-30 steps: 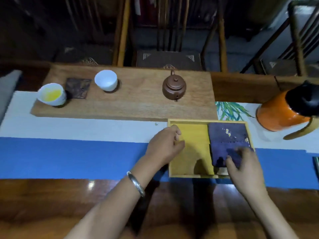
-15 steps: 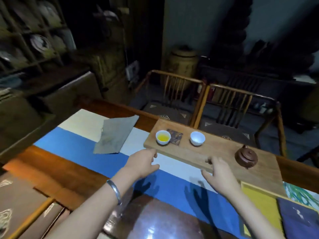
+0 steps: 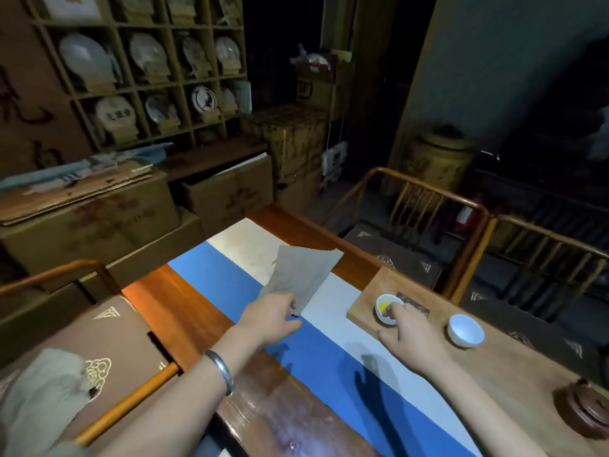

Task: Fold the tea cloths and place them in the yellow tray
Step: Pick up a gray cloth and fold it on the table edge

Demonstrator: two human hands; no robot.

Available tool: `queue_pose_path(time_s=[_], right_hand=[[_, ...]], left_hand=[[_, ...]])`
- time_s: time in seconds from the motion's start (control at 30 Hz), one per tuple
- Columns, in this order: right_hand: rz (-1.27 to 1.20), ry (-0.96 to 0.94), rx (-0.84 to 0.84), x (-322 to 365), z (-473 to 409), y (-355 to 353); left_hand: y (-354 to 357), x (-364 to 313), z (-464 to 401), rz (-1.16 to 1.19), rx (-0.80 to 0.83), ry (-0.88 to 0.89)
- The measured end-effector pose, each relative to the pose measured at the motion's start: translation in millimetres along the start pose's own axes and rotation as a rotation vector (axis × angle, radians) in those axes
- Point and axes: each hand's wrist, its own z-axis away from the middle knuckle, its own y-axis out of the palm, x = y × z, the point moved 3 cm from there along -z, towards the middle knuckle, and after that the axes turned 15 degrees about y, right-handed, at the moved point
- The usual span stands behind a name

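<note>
A grey-brown tea cloth (image 3: 301, 272) lies flat on the blue and white table runner (image 3: 329, 361), at the far left of the table. My left hand (image 3: 272, 319) reaches its near corner and pinches that edge between thumb and fingers. My right hand (image 3: 410, 336) hovers with spread, relaxed fingers over the wooden tea board's (image 3: 514, 364) near edge, holding nothing. The yellow tray is out of view.
On the tea board stand a white cup of yellow tea (image 3: 389, 308), an empty white cup (image 3: 465, 329), a dark coaster (image 3: 416, 303) and a brown teapot (image 3: 583, 410). Wooden chairs (image 3: 428, 206) line the far side. Another chair with a cushion (image 3: 99, 338) is at my left.
My view swung left, away from the yellow tray and its folded purple cloth. My left hand reached out to the grey-brown cloth and took its near corner; my right hand followed leftward.
</note>
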Motion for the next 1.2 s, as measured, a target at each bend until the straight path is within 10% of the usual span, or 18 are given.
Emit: queue_pose_path(time_s=[0.77,1.2], right_hand=[[0.057,-0.070,0.221,200,-197,147],[0.114,0.055,0.321,159,-326,175]], left_hand=[[3,249,-125,0.246,0.018,-0.100],[41,274,-301,0.284,0.020,0.129]])
